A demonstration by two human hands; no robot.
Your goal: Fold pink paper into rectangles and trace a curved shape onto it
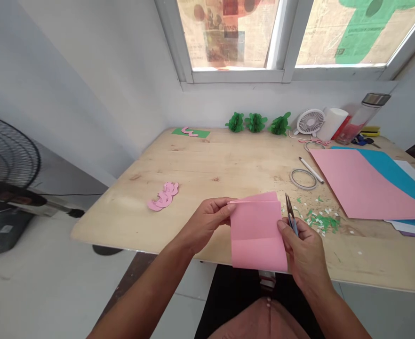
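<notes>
A folded pink paper sheet [257, 233] hangs over the near edge of the wooden table [207, 165]. My left hand [207, 223] pinches its upper left corner. My right hand [304, 252] presses its thumb on the sheet's right edge and grips small scissors [290, 214], their blades pointing up and away. Green and white paper scraps [320, 219] lie just right of the scissors.
Pink cut-out shapes [164, 197] lie at the left. A tape ring [303, 179], a pen [311, 170] and large pink [359, 186] and blue sheets [398, 174] lie right. Green paper trees [256, 122], a small fan [310, 122] and a bottle [361, 117] stand along the back. A floor fan [6, 160] is far left.
</notes>
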